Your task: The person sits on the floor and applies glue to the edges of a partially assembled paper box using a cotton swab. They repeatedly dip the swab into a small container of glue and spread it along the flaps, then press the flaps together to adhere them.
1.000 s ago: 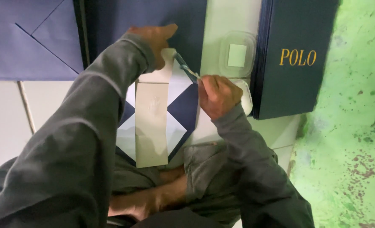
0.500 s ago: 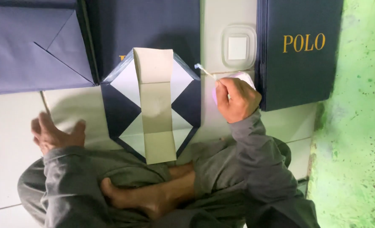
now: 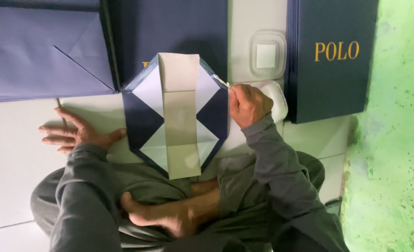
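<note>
since a moment ago the right hand (image 3: 248,103) has slid its thin white stick (image 3: 222,81) in to touch the folded paper bag's (image 3: 176,114) upper right edge. matte navy and white panels form an octagon with a tan strip, lying on glossy white tiles (image 3: 15,163). fist closed on the stick; left hand (image 3: 74,133) lies open, flat, left of the bag.
</note>
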